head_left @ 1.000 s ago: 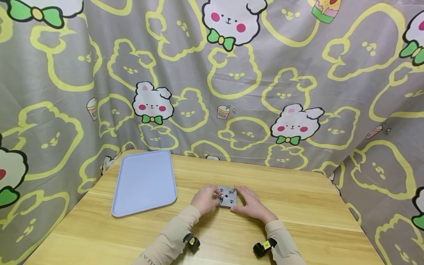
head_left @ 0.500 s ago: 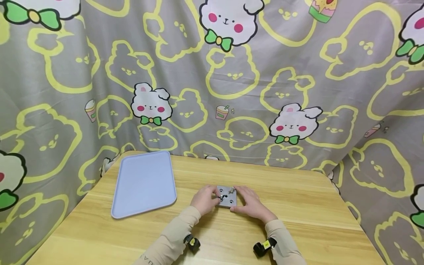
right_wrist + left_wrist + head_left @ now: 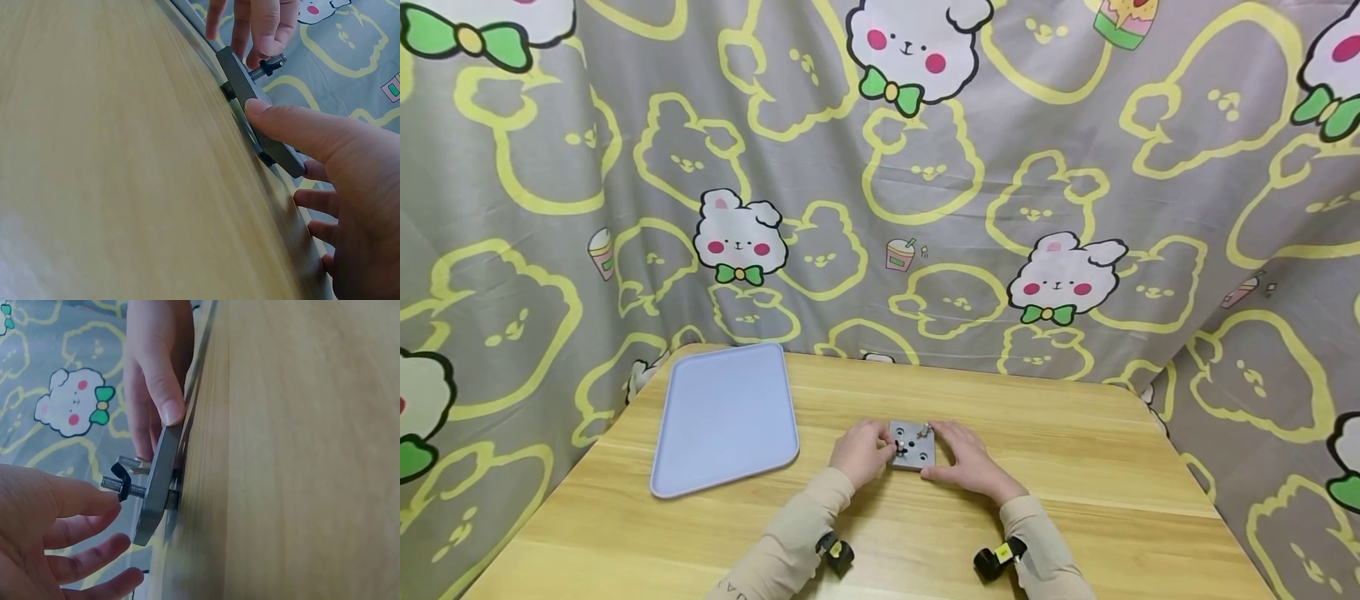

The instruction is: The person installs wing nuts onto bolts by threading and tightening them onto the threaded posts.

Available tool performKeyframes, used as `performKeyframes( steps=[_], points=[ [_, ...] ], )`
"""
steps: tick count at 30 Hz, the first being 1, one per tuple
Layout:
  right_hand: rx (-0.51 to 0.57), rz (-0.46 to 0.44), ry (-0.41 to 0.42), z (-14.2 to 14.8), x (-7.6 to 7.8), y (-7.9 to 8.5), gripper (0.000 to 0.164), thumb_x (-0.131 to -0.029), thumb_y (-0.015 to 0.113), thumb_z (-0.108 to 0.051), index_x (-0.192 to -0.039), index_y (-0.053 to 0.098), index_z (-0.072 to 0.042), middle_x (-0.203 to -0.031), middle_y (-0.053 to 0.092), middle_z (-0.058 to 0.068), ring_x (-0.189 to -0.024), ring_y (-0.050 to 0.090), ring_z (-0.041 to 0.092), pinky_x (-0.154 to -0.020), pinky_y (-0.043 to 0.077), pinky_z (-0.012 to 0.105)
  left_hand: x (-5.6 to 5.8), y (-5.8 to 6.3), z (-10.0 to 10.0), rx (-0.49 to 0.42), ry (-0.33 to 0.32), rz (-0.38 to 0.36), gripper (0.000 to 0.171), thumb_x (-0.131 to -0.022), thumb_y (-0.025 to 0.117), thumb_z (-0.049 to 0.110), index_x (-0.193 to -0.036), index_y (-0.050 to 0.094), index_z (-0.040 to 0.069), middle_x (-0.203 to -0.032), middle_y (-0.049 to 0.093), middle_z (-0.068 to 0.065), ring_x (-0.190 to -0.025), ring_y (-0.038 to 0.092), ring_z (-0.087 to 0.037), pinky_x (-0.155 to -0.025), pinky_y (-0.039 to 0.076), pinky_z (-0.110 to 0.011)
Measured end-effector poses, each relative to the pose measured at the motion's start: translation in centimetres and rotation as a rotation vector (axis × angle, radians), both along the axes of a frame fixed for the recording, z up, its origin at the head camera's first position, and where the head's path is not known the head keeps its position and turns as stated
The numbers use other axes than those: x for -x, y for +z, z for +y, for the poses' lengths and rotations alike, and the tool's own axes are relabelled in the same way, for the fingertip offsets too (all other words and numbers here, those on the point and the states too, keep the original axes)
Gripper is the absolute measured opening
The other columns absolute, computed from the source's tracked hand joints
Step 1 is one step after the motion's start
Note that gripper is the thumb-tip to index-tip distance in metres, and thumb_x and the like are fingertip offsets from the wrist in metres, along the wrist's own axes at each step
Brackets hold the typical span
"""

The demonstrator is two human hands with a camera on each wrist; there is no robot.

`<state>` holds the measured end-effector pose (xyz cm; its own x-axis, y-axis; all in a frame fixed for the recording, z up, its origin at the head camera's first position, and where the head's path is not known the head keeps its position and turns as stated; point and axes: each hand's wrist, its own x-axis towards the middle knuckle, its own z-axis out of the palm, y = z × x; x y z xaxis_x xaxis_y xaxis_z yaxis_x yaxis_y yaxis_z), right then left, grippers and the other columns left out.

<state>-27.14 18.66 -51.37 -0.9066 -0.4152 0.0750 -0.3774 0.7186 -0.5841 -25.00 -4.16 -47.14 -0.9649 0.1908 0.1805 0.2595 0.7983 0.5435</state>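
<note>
A square grey metal plate (image 3: 917, 451) with several holes lies at the middle of the table, raised slightly on bolt heads (image 3: 173, 499) beneath it. Through its near left part stands a threaded bolt (image 3: 110, 482) carrying a black wing nut (image 3: 123, 481) partway up. My left hand (image 3: 859, 454) pinches a wing of that nut with thumb and forefinger, the other fingers spread loosely. My right hand (image 3: 967, 467) grips the plate's right side, thumb at the near edge and fingers toward the far corner. Another bolt with a silvery wing nut (image 3: 924, 430) stands at that far right corner.
A shallow light blue tray (image 3: 726, 421) lies at the left back of the wooden table (image 3: 1045, 533). A grey curtain (image 3: 955, 200) printed with cartoon animals hangs behind and at both sides. Wrist cameras (image 3: 835, 552) are strapped to both sleeves.
The wings of the black nut have turned, with my left fingertips shifting around them. My right hand and the plate have stayed in place. The head view has drifted very slightly.
</note>
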Motion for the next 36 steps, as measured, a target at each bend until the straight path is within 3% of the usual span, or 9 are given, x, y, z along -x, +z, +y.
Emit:
performKeyframes(
  steps=[2, 5, 10, 18, 25, 31, 36],
  points=[
    [0.001, -0.001, -0.001, -0.02, -0.06, 0.12, 0.089, -0.08, 0.073, -0.05, -0.15, 0.035, -0.01, -0.155, 0.038, 0.016, -0.147, 0.022, 0.043, -0.119, 0.011, 0.064, -0.11, 0.08, 0.06, -0.004, -0.022, -0.005, 0.007, -0.08, 0.075, 0.019, -0.083, 0.069, 0.018, -0.101, 0.068, -0.006, -0.086, 0.061, -0.019, -0.071, 0.051, -0.04],
    [-0.001, -0.001, 0.0, -0.04, -0.08, 0.2, 0.09, -0.08, 0.073, -0.05, -0.15, 0.035, -0.01, -0.155, 0.038, 0.016, -0.147, 0.022, 0.043, -0.119, 0.011, 0.064, -0.22, 0.13, 0.13, -0.002, -0.062, -0.003, 0.018, -0.076, 0.079, 0.019, -0.093, 0.072, 0.015, -0.107, 0.068, -0.009, -0.096, 0.064, -0.025, -0.079, 0.053, -0.045],
    [0.0, -0.002, 0.002, -0.01, -0.03, 0.08, 0.09, -0.08, 0.073, -0.05, -0.151, 0.035, -0.01, -0.155, 0.037, 0.016, -0.147, 0.022, 0.043, -0.119, 0.011, 0.064, -0.28, -0.03, 0.23, 0.006, -0.086, -0.006, 0.025, -0.077, 0.079, 0.023, -0.099, 0.072, 0.014, -0.111, 0.067, -0.01, -0.101, 0.065, -0.028, -0.084, 0.054, -0.047],
    [0.004, 0.002, 0.002, -0.04, -0.1, 0.19, 0.089, -0.08, 0.074, -0.049, -0.15, 0.036, -0.01, -0.154, 0.038, 0.017, -0.147, 0.022, 0.043, -0.119, 0.011, 0.064, -0.23, -0.08, 0.18, -0.01, -0.029, 0.008, 0.007, -0.083, 0.073, 0.02, -0.088, 0.069, 0.018, -0.108, 0.068, -0.007, -0.099, 0.065, -0.027, -0.08, 0.054, -0.046],
    [0.001, -0.009, -0.002, -0.06, -0.08, 0.22, 0.09, -0.08, 0.073, -0.051, -0.151, 0.034, -0.011, -0.155, 0.036, 0.016, -0.147, 0.021, 0.043, -0.12, 0.01, 0.063, -0.06, -0.11, 0.13, -0.004, 0.023, 0.028, 0.016, -0.083, 0.073, 0.022, -0.075, 0.059, 0.02, -0.1, 0.068, -0.005, -0.082, 0.059, -0.017, -0.065, 0.05, -0.036],
    [-0.004, -0.004, 0.0, -0.07, -0.02, 0.13, 0.09, -0.08, 0.073, -0.051, -0.151, 0.034, -0.011, -0.155, 0.036, 0.016, -0.147, 0.022, 0.043, -0.119, 0.011, 0.063, -0.2, 0.13, 0.22, -0.025, -0.008, 0.003, 0.005, -0.082, 0.073, 0.016, -0.085, 0.068, 0.017, -0.109, 0.068, -0.009, -0.101, 0.064, -0.027, -0.081, 0.054, -0.047],
    [-0.009, 0.004, 0.003, -0.06, -0.02, 0.06, 0.089, -0.081, 0.073, -0.05, -0.151, 0.034, -0.011, -0.155, 0.037, 0.016, -0.147, 0.022, 0.043, -0.119, 0.011, 0.063, -0.36, 0.18, 0.24, -0.003, -0.048, -0.008, 0.02, -0.077, 0.076, 0.017, -0.096, 0.072, 0.016, -0.117, 0.066, -0.012, -0.111, 0.061, -0.034, -0.088, 0.053, -0.052]
  ],
)
